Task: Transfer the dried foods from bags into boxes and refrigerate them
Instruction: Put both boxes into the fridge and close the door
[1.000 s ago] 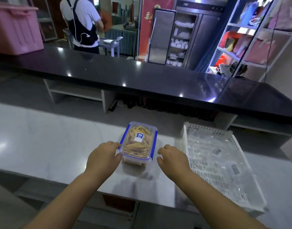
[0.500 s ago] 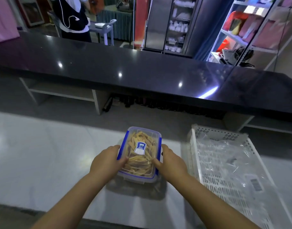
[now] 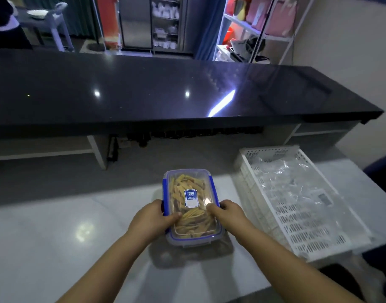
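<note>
Clear lidded box (image 3: 193, 206) of yellow dried strips (blue side clips) on the white counter (image 3: 56, 237), left hand (image 3: 151, 218) and right hand (image 3: 226, 212) gripping its long sides, thumbs on the lid, white crate (image 3: 319, 241) holding empty bags (image 3: 284, 178) just beside it

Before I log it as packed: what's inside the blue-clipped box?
The box shows yellowish dried strips through its clear lid. The label, left hand and right hand cover some; lower layers are hidden.
</note>
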Motion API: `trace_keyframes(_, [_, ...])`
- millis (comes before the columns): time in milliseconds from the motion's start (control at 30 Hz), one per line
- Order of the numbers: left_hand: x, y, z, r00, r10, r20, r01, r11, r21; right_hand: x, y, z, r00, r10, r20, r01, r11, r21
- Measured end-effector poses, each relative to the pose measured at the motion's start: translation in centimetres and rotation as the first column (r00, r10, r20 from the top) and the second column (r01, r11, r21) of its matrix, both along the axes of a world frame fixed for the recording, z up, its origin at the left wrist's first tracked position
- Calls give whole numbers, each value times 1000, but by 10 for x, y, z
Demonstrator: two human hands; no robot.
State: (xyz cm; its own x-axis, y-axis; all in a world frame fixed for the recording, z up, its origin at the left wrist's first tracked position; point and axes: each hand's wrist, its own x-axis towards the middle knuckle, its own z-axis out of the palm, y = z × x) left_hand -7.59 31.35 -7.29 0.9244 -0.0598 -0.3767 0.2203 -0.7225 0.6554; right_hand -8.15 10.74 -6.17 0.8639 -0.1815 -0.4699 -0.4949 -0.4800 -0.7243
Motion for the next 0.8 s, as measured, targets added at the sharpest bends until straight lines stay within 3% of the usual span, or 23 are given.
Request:
trace_keyframes(433, [-5,-29,12,985,-157,69,168,968,-185,-62,-14,16,957,-226,180,231,973,-9])
trace_keyframes(600, [-11,-65,39,969,-192,153,226,941,-254,-86,-42,39,888,-328,323,363,930,-54])
trace_keyframes(800, [-34,-123,70,941,-281,190,329,889,-318,-135,-86,56,785,-480,393,508,861,37])
